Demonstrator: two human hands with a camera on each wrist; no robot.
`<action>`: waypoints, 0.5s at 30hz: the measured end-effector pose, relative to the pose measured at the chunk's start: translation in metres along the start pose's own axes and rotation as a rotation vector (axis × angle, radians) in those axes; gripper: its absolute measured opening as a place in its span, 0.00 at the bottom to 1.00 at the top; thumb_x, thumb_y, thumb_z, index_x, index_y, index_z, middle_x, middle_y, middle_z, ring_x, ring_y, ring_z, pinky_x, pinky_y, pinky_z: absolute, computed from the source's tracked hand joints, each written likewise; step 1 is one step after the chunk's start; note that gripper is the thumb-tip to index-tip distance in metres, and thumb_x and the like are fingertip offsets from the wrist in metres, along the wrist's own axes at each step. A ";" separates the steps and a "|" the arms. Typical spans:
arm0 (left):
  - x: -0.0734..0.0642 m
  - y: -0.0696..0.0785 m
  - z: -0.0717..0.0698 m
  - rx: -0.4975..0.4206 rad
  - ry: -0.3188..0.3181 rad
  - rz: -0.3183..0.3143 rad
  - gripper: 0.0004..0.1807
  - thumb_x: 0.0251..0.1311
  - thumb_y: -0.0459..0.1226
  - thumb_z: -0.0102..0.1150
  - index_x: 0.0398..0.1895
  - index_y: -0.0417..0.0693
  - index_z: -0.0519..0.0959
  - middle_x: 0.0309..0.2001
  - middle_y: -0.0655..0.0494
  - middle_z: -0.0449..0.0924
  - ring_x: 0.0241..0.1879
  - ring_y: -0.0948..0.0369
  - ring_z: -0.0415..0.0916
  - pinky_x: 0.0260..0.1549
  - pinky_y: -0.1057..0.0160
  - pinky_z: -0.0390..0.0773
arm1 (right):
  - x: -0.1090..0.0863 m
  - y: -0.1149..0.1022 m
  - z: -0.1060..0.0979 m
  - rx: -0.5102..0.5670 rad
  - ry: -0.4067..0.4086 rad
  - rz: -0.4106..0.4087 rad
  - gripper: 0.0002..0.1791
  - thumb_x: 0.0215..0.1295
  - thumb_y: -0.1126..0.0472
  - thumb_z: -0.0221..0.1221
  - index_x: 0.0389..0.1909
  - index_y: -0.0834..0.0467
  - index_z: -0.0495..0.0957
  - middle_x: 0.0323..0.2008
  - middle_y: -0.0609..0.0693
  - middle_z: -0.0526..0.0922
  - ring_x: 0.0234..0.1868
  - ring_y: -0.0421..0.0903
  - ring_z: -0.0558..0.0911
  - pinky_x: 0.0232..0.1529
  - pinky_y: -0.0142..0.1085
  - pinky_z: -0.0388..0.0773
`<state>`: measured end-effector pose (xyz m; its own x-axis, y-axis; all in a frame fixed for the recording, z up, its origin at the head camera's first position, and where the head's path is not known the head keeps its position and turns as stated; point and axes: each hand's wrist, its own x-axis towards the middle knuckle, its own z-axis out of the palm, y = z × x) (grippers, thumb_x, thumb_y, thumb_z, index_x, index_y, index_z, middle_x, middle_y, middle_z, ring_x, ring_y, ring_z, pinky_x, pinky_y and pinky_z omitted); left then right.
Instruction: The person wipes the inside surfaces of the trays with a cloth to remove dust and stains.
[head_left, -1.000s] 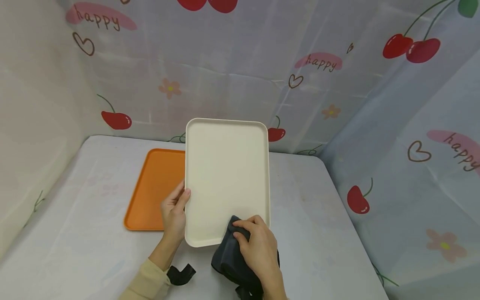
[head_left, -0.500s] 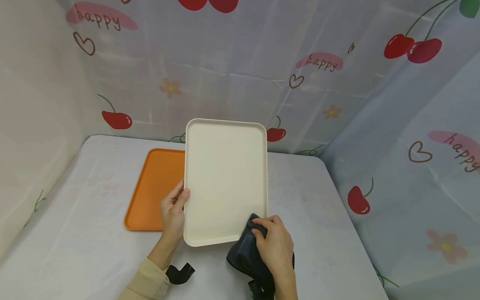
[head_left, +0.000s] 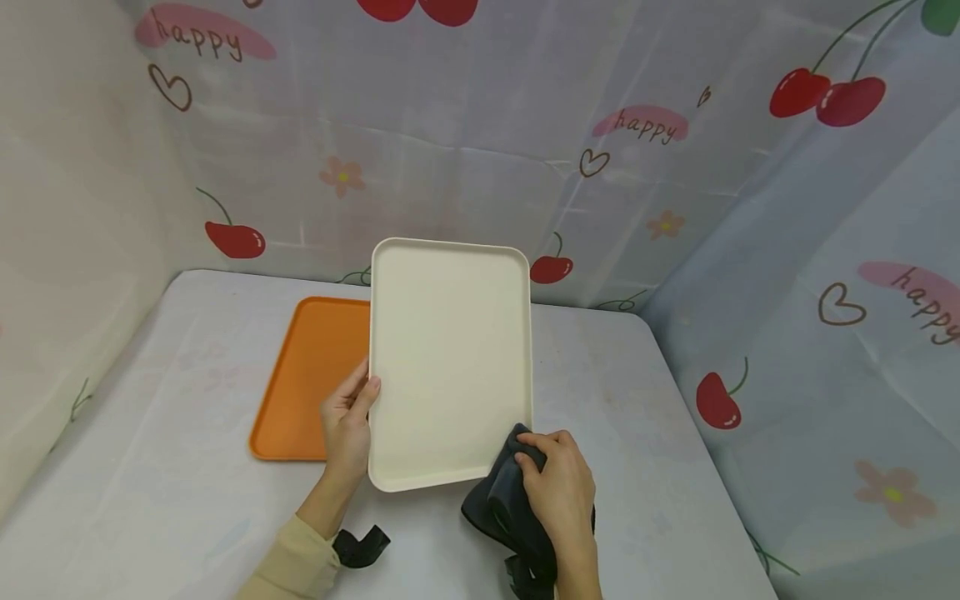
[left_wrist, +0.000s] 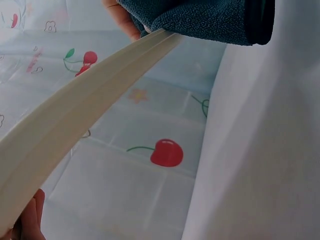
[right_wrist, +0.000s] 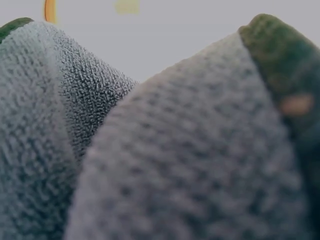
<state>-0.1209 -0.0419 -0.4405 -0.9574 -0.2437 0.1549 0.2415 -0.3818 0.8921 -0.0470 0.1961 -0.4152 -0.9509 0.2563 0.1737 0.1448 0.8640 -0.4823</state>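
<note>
A cream rectangular tray (head_left: 450,358) is held up and tilted above the table, its inner face toward the head camera. My left hand (head_left: 348,425) grips its left edge, thumb on the front rim. A dark blue-grey towel (head_left: 502,500) hangs bunched from my right hand (head_left: 558,492), which pinches it against the tray's lower right corner. In the left wrist view the towel (left_wrist: 205,20) wraps over the far end of the tray's edge (left_wrist: 85,110). Folds of towel (right_wrist: 190,150) fill most of the right wrist view and hide the right fingers there.
An orange tray (head_left: 300,383) lies flat on the white-covered table (head_left: 622,467), partly behind the cream one. Beside the left wrist is a black curved piece (head_left: 362,547). A cherry-patterned curtain (head_left: 465,108) hangs behind and to the right.
My right hand has moved right with the towel, along the tray's bottom edge to its lower right corner. The tray has turned slightly; the left hand's grip is about the same.
</note>
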 end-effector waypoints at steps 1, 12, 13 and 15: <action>0.000 0.000 0.000 0.006 0.001 -0.001 0.21 0.68 0.29 0.53 0.63 0.30 0.71 0.42 0.64 0.84 0.38 0.68 0.82 0.35 0.71 0.83 | 0.000 0.001 0.000 0.003 0.003 0.000 0.13 0.54 0.62 0.70 0.43 0.50 0.88 0.37 0.50 0.80 0.34 0.49 0.80 0.31 0.43 0.78; 0.003 -0.006 -0.002 0.001 0.028 0.024 0.22 0.68 0.28 0.51 0.64 0.28 0.69 0.42 0.67 0.84 0.39 0.70 0.80 0.38 0.74 0.82 | 0.005 0.012 -0.006 0.121 0.061 -0.063 0.15 0.54 0.65 0.71 0.44 0.53 0.87 0.37 0.50 0.81 0.38 0.51 0.81 0.39 0.47 0.80; 0.003 -0.007 -0.002 -0.002 0.033 0.027 0.22 0.68 0.27 0.51 0.64 0.27 0.68 0.42 0.67 0.84 0.39 0.71 0.80 0.38 0.75 0.82 | 0.007 0.014 -0.007 0.144 0.063 -0.071 0.15 0.54 0.65 0.70 0.44 0.53 0.87 0.37 0.50 0.81 0.39 0.51 0.81 0.40 0.46 0.79; 0.005 -0.008 -0.003 -0.004 0.044 0.023 0.22 0.68 0.27 0.51 0.64 0.27 0.68 0.44 0.68 0.84 0.42 0.71 0.81 0.40 0.75 0.81 | 0.011 0.019 -0.011 0.186 0.083 -0.086 0.15 0.54 0.66 0.70 0.44 0.54 0.87 0.36 0.50 0.81 0.40 0.51 0.81 0.42 0.46 0.80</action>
<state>-0.1270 -0.0431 -0.4484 -0.9437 -0.2913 0.1568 0.2644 -0.3792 0.8867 -0.0512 0.2200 -0.4130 -0.9308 0.2265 0.2869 0.0042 0.7914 -0.6113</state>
